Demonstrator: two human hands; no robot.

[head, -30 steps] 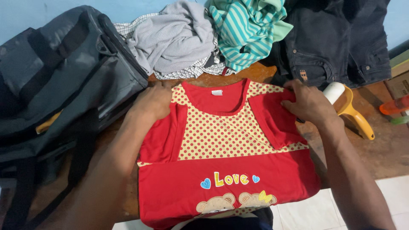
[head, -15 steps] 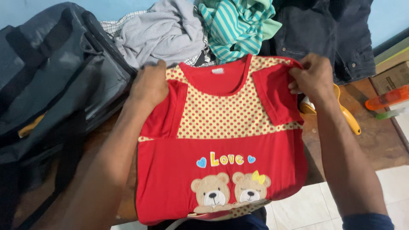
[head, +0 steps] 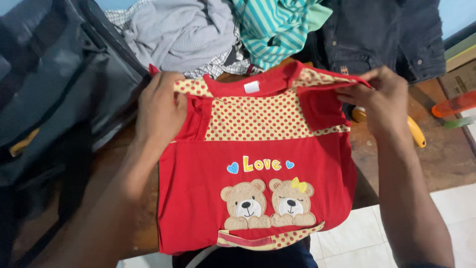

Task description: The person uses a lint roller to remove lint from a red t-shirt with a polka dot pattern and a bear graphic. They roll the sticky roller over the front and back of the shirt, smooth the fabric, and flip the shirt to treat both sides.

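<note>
Two hands on red top (head: 258, 193), which I saw lifted at shoulders, hem hanging over desk (head: 436, 164) edge. Left hand (head: 159, 110) closed on left shoulder; right hand (head: 382, 99) pinched right shoulder. Grey bag (head: 54, 94) sat just left; clothes pile (head: 198, 34) behind, yellow-handled tool (head: 415, 134) under right hand.

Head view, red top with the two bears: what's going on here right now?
A person holds a small red top by its shoulders, the left hand gripping one and the right hand pinching the other. The top is lifted at the shoulders, its front facing up, over a wooden table. Beside the left hand sits a dark grey bag. Behind lie a grey garment, a teal striped one and dark jeans. A yellow-handled tool lies under the right hand.
</note>
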